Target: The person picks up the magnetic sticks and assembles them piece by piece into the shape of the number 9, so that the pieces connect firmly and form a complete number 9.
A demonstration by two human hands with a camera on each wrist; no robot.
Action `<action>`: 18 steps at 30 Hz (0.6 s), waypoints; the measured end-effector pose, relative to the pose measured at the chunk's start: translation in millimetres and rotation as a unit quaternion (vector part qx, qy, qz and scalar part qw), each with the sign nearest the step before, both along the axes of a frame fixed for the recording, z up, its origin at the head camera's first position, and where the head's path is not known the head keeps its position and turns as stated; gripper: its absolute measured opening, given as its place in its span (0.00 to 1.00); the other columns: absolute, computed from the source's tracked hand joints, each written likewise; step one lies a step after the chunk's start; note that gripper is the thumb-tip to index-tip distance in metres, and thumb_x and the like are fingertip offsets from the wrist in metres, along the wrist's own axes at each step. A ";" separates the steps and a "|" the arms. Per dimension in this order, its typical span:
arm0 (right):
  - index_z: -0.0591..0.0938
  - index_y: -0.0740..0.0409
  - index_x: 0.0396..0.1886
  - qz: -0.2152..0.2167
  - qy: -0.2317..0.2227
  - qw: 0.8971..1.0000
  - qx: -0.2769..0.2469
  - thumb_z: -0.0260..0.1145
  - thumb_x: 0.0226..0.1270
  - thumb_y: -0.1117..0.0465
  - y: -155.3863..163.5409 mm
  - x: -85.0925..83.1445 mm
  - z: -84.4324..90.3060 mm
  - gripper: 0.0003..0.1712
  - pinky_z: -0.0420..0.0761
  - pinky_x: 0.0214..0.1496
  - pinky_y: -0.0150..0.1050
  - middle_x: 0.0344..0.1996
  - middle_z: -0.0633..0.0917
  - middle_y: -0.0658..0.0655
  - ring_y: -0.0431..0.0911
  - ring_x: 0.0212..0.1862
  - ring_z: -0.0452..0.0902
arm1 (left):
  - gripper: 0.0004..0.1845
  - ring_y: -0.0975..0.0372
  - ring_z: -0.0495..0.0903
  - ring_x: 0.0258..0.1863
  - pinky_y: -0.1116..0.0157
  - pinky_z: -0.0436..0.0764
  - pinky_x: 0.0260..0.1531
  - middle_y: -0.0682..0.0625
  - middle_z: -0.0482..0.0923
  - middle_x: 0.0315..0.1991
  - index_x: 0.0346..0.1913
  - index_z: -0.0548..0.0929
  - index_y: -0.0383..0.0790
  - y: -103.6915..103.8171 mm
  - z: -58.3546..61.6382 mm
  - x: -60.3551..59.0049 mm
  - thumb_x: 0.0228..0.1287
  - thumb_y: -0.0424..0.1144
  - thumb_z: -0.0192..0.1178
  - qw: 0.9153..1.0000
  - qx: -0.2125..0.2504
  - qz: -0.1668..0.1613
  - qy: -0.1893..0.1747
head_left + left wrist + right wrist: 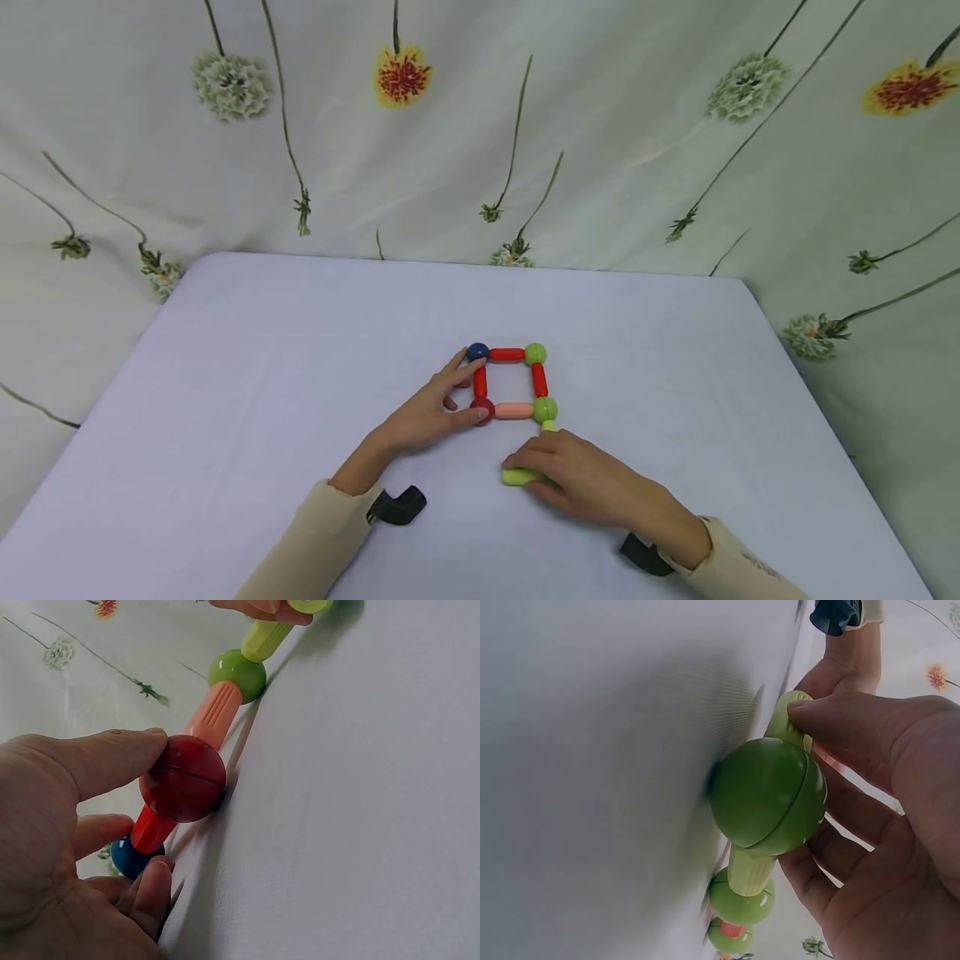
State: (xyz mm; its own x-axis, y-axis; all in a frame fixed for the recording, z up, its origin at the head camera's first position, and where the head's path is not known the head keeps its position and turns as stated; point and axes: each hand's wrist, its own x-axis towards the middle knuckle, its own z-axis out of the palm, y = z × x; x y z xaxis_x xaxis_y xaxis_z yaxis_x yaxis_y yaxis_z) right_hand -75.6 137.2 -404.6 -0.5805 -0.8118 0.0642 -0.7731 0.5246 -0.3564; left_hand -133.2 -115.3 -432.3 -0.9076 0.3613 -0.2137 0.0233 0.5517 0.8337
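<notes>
Magnetic rods and balls form a square on the table. My left hand rests at its left side, thumb on the red ball, index finger reaching the blue ball. A salmon rod links the red ball to a green ball. From there a light green rod runs toward me to another green ball, hidden under my right hand in the head view. That hand pinches a second light green rod on this ball, its other fingers behind the ball.
Red rods and a far green ball make up the rest of the square. The table is covered in a pale cloth, with a flower-printed curtain behind its far edge. Black straps show at both wrists.
</notes>
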 end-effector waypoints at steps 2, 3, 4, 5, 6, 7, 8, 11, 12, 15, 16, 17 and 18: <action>0.79 0.41 0.53 0.006 0.002 1.000 -0.001 0.65 0.63 0.55 -1.1 -0.3 -0.7 0.18 0.75 0.54 0.36 0.46 0.81 0.40 0.35 0.50 0.75 | 0.39 0.59 0.69 0.47 0.67 0.75 0.37 0.59 0.41 0.75 0.69 0.58 0.67 -0.2 -0.2 0.5 0.57 0.52 0.64 1.000 0.002 0.002 -0.001; 0.79 0.41 0.53 0.007 0.003 1.000 -0.001 0.65 0.63 0.54 -1.6 -0.5 -0.9 0.18 0.76 0.54 0.36 0.46 0.81 0.39 0.35 0.50 0.75 | 0.39 0.59 0.69 0.48 0.67 0.75 0.37 0.59 0.41 0.75 0.69 0.58 0.67 -0.2 -0.1 0.8 0.57 0.52 0.64 1.000 0.003 0.002 -0.001; 0.79 0.41 0.53 0.009 0.003 1.000 0.000 0.65 0.63 0.55 -1.9 -0.6 -1.0 0.18 0.76 0.54 0.36 0.45 0.81 0.40 0.35 0.49 0.75 | 0.39 0.59 0.69 0.47 0.67 0.75 0.37 0.59 0.41 0.75 0.69 0.58 0.67 -0.2 -0.1 0.9 0.57 0.52 0.64 1.000 0.004 0.002 -0.002; 0.78 0.41 0.53 0.010 0.005 1.000 0.001 0.65 0.63 0.54 -2.0 -0.7 -1.1 0.18 0.76 0.54 0.36 0.45 0.81 0.40 0.35 0.49 0.75 | 0.38 0.59 0.69 0.47 0.67 0.75 0.37 0.59 0.41 0.75 0.69 0.58 0.67 0.0 0.1 1.1 0.57 0.52 0.64 1.000 0.005 0.002 -0.001; 0.78 0.41 0.53 0.010 0.006 1.000 0.002 0.65 0.63 0.55 -2.1 -1.0 -1.2 0.18 0.76 0.54 0.36 0.45 0.81 0.40 0.35 0.49 0.75 | 0.38 0.59 0.69 0.47 0.67 0.75 0.37 0.58 0.41 0.75 0.69 0.58 0.67 0.0 0.2 1.2 0.57 0.52 0.64 1.000 0.006 0.002 0.000; 0.78 0.41 0.53 0.010 0.007 1.000 0.003 0.65 0.62 0.54 -2.2 -1.2 -1.1 0.18 0.76 0.54 0.36 0.45 0.81 0.40 0.35 0.49 0.76 | 0.38 0.59 0.69 0.47 0.67 0.75 0.37 0.58 0.40 0.75 0.70 0.58 0.67 0.1 0.3 1.1 0.57 0.52 0.64 1.000 0.007 0.001 0.001; 0.79 0.41 0.53 0.009 0.007 1.000 0.004 0.65 0.62 0.54 -2.2 -1.3 -1.1 0.18 0.76 0.54 0.36 0.45 0.81 0.40 0.35 0.49 0.76 | 0.38 0.59 0.69 0.47 0.67 0.75 0.37 0.58 0.40 0.76 0.70 0.58 0.66 0.2 0.5 0.9 0.57 0.52 0.64 1.000 0.009 -0.002 0.003; 0.79 0.42 0.53 0.006 0.006 1.000 0.005 0.65 0.62 0.55 -2.7 -1.8 -0.8 0.18 0.76 0.54 0.36 0.45 0.82 0.40 0.35 0.49 0.76 | 0.38 0.59 0.69 0.48 0.67 0.75 0.38 0.58 0.40 0.75 0.70 0.58 0.67 0.9 0.1 -0.5 0.57 0.51 0.64 1.000 0.011 -0.005 0.002; 0.79 0.42 0.52 0.006 0.007 1.000 0.006 0.65 0.62 0.55 -2.9 -1.7 -0.8 0.18 0.76 0.54 0.36 0.45 0.82 0.40 0.35 0.49 0.76 | 0.38 0.59 0.69 0.48 0.66 0.75 0.38 0.59 0.40 0.75 0.70 0.58 0.67 1.2 -0.3 -1.0 0.57 0.51 0.64 1.000 0.012 -0.006 0.002; 0.79 0.42 0.52 0.004 0.006 1.000 0.006 0.65 0.62 0.54 -3.7 -1.6 -1.2 0.17 0.76 0.54 0.36 0.45 0.82 0.40 0.35 0.49 0.76 | 0.38 0.60 0.69 0.48 0.66 0.75 0.38 0.61 0.42 0.75 0.69 0.59 0.67 2.2 -2.4 -2.7 0.57 0.50 0.64 1.000 0.012 -0.004 0.001; 0.79 0.42 0.52 0.003 0.006 1.000 0.005 0.65 0.63 0.54 -3.9 -1.6 -1.7 0.17 0.76 0.54 0.36 0.45 0.82 0.40 0.35 0.49 0.76 | 0.37 0.60 0.70 0.48 0.66 0.76 0.39 0.61 0.43 0.75 0.69 0.60 0.67 2.2 -3.2 -3.1 0.57 0.50 0.64 1.000 0.014 -0.004 0.003; 0.79 0.43 0.52 0.003 0.007 1.000 0.005 0.65 0.63 0.54 -4.1 -1.6 -2.1 0.17 0.76 0.54 0.36 0.45 0.82 0.40 0.35 0.49 0.76 | 0.37 0.60 0.70 0.48 0.66 0.76 0.39 0.60 0.43 0.75 0.69 0.60 0.67 2.0 -4.1 -3.4 0.57 0.50 0.64 1.000 0.015 -0.002 0.004; 0.79 0.43 0.52 0.003 0.006 1.000 0.003 0.65 0.62 0.54 -4.4 -1.7 -2.7 0.17 0.76 0.53 0.36 0.45 0.82 0.40 0.35 0.49 0.76 | 0.37 0.59 0.70 0.48 0.66 0.76 0.39 0.60 0.44 0.75 0.68 0.61 0.67 1.9 -4.6 -3.6 0.57 0.50 0.65 1.000 0.015 -0.002 0.005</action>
